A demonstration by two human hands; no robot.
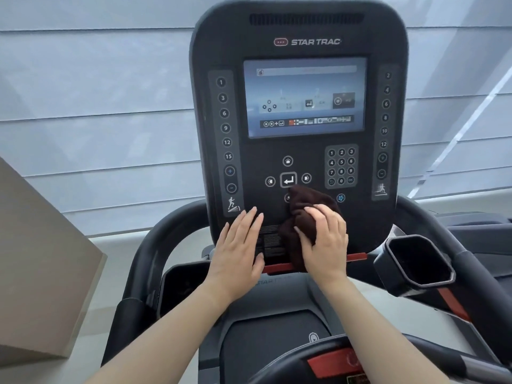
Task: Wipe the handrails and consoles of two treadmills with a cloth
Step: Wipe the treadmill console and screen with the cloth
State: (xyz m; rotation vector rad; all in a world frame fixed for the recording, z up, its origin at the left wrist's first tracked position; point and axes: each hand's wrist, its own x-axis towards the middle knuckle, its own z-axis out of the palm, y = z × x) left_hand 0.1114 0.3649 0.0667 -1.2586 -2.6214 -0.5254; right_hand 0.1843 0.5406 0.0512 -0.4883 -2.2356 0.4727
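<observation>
At the lower edge of the console [257,162] the dark cloth [304,206] is gripped by the right hand [324,239], and the left hand [238,250] is laid flat, fingers straight, just beside it

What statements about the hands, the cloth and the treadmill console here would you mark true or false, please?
1. The right hand grips the cloth against the console. True.
2. The left hand holds a spray bottle. False: it lies flat on the console, fingers straight, holding nothing.
3. The screen is lit. True.
4. The cloth covers the screen. False: it sits below the enter key, near the console's bottom edge.
</observation>
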